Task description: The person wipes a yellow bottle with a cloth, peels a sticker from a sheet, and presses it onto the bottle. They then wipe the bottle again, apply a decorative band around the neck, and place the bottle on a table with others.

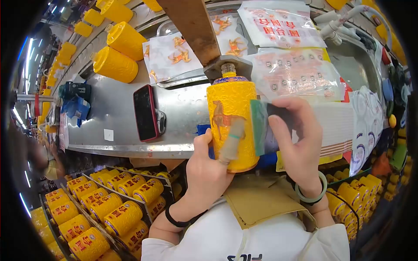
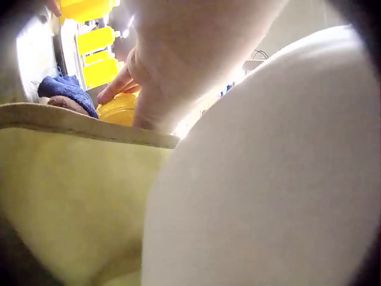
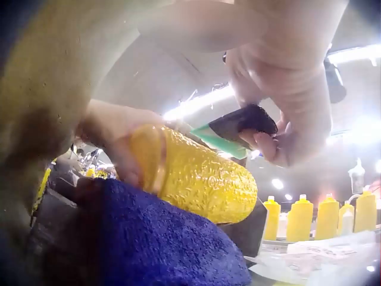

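Note:
A yellow embossed bottle (image 1: 231, 126) with an orange horse figure lies on a blue cloth (image 1: 203, 129) at the steel counter's edge, its glass neck under a brown arm's metal plate. My left hand (image 1: 208, 167) grips the bottle's base, thumb along its side. My right hand (image 1: 292, 139) pinches a dark-handled green scraper (image 1: 261, 126) against the bottle's right side. In the right wrist view the bottle (image 3: 199, 179) rests on the blue cloth (image 3: 155, 238) and my fingers hold the scraper (image 3: 238, 128) above it. The left wrist view shows my left hand (image 2: 143, 77) by the bottle (image 2: 119, 110).
A red-cased phone (image 1: 146, 112) lies on the steel counter (image 1: 109, 104). Sticker sheets (image 1: 300, 71) cover a tray behind. Yellow bottles (image 1: 116, 65) lie at back left; crates of several labelled yellow bottles (image 1: 104, 204) sit below on both sides. A tan apron (image 1: 261, 198) covers my lap.

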{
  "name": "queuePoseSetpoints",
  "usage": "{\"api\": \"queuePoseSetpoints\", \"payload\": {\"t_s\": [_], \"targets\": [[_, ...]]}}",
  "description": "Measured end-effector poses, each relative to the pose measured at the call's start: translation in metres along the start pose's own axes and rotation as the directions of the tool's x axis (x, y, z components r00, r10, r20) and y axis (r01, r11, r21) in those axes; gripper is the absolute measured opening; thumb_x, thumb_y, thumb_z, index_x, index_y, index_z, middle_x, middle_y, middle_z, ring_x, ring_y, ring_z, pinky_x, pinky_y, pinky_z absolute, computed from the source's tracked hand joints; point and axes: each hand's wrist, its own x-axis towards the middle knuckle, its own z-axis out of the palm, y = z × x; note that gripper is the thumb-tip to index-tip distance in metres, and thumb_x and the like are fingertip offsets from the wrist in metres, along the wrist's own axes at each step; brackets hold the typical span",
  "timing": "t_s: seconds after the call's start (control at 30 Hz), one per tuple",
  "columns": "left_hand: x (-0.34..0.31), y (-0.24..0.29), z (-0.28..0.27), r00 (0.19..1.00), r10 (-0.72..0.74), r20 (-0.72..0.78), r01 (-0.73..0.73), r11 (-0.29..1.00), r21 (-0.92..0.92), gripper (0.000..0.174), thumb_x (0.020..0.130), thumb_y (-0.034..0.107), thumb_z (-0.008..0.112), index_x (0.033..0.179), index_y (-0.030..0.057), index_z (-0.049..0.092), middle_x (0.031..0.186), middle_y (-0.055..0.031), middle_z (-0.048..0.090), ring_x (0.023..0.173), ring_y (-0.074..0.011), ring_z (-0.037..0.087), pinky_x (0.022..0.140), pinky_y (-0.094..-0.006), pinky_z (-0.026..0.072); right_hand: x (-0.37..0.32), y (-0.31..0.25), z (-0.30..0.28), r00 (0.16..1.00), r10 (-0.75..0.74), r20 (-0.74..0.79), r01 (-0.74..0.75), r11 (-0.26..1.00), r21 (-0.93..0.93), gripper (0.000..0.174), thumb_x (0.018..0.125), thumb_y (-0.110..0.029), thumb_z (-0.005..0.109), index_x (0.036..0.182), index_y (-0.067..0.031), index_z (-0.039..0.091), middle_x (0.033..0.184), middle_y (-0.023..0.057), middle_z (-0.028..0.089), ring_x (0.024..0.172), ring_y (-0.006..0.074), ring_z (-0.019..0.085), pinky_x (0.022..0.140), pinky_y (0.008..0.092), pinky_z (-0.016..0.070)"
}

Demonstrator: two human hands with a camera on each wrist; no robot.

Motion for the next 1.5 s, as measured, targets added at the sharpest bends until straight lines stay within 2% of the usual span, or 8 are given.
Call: {"api": "queuePoseSetpoints", "payload": {"t_s": [0.17, 0.47, 0.7, 0.87, 1.13, 1.2, 1.4, 1.5], "targets": [[-0.009, -0.009, 0.011, 0.987, -0.05, -0.15, 0.022, 0.983, -0.183, 0.083, 0.065, 0.008, 0.096, 0.141, 0.0043, 0.062, 0.127, -0.0142, 0.056, 0.105, -0.0308, 0.069, 0.086, -0.0376, 0.0596, -0.002, -0.006, 0.01, 0.989, -0.056, 0.137, 0.064, 0.996, -0.055, 0.023, 0.092, -0.002, 0.073, 0.115, -0.0009, 0.068, 0.09, 0.0107, 0.071, 0.072, 0.0169, 0.066, 0.066, 0.0294, 0.0517], [-0.002, -0.02, 0.02, 0.959, -0.101, -0.265, -0.026, 0.899, -0.437, 0.082, 0.065, 0.008, 0.097, 0.139, 0.0028, 0.062, 0.132, -0.0149, 0.058, 0.107, -0.0295, 0.067, 0.09, -0.039, 0.0577, 0.027, 0.004, -0.003, 0.969, -0.241, 0.049, 0.245, 0.924, -0.294, 0.024, 0.094, 0.002, 0.067, 0.117, -0.0033, 0.069, 0.1, 0.0157, 0.069, 0.09, 0.03, 0.069, 0.079, 0.0356, 0.0541], [-0.011, -0.015, 0.015, 0.937, -0.115, -0.331, -0.041, 0.903, -0.429, 0.083, 0.061, 0.01, 0.099, 0.135, -0.0032, 0.064, 0.118, -0.0156, 0.065, 0.1, -0.0318, 0.067, 0.088, -0.0398, 0.0559, 0.053, -0.032, 0.003, 0.699, -0.46, 0.548, 0.653, 0.723, -0.225, 0.039, 0.087, 0.005, 0.066, 0.124, -0.0064, 0.073, 0.1, 0.0127, 0.066, 0.091, 0.0326, 0.063, 0.08, 0.0399, 0.0516], [-0.012, -0.012, 0.017, 0.924, -0.159, -0.347, -0.026, 0.881, -0.472, 0.087, 0.061, 0.011, 0.099, 0.139, -0.0039, 0.062, 0.114, -0.0147, 0.065, 0.099, -0.0314, 0.066, 0.086, -0.0398, 0.0552, 0.088, -0.031, 0.01, 0.706, -0.582, 0.403, 0.708, 0.606, -0.363, 0.041, 0.086, 0.007, 0.066, 0.124, -0.0065, 0.073, 0.098, 0.0124, 0.069, 0.089, 0.0316, 0.065, 0.08, 0.0398, 0.0533], [-0.014, -0.012, 0.021, 0.925, -0.202, -0.323, -0.005, 0.842, -0.54, 0.086, 0.063, 0.009, 0.098, 0.139, -0.0076, 0.06, 0.112, -0.0147, 0.064, 0.097, -0.0282, 0.067, 0.085, -0.0365, 0.0574, 0.074, -0.008, 0.008, 0.834, -0.482, 0.268, 0.543, 0.804, -0.244, 0.037, 0.075, -0.009, 0.081, 0.112, -0.0067, 0.074, 0.103, 0.0096, 0.076, 0.093, 0.0302, 0.067, 0.085, 0.0424, 0.0552], [-0.014, -0.012, 0.02, 0.926, -0.198, -0.321, -0.001, 0.851, -0.526, 0.086, 0.063, 0.009, 0.098, 0.138, -0.0083, 0.06, 0.112, -0.0148, 0.064, 0.096, -0.028, 0.067, 0.084, -0.0358, 0.0577, 0.08, -0.006, -0.004, 0.582, -0.763, 0.282, 0.784, 0.434, -0.444, 0.035, 0.072, -0.015, 0.083, 0.106, -0.012, 0.076, 0.103, 0.0046, 0.076, 0.085, 0.0236, 0.064, 0.085, 0.0391, 0.0535], [-0.015, -0.016, 0.021, 0.935, -0.168, -0.314, 0.0, 0.882, -0.471, 0.085, 0.063, 0.008, 0.096, 0.139, -0.0058, 0.061, 0.111, -0.0137, 0.064, 0.096, -0.0274, 0.066, 0.085, -0.0348, 0.0565, 0.019, 0.011, 0.0, 0.339, -0.837, 0.429, 0.933, 0.358, -0.039, 0.026, 0.08, -0.011, 0.073, 0.103, -0.0213, 0.08, 0.108, -0.0052, 0.077, 0.083, 0.0146, 0.058, 0.073, 0.0307, 0.0418], [-0.021, -0.021, 0.021, 0.961, -0.153, -0.231, 0.01, 0.852, -0.523, 0.089, 0.068, 0.001, 0.091, 0.147, -0.008, 0.051, 0.127, -0.0156, 0.062, 0.114, -0.0265, 0.069, 0.102, -0.0414, 0.0586, 0.039, 0.009, -0.003, 0.6, -0.754, 0.269, 0.798, 0.589, -0.128, 0.025, 0.08, -0.007, 0.078, 0.104, -0.0132, 0.079, 0.102, 0.0003, 0.078, 0.077, 0.0166, 0.062, 0.072, 0.0328, 0.0448]]}}
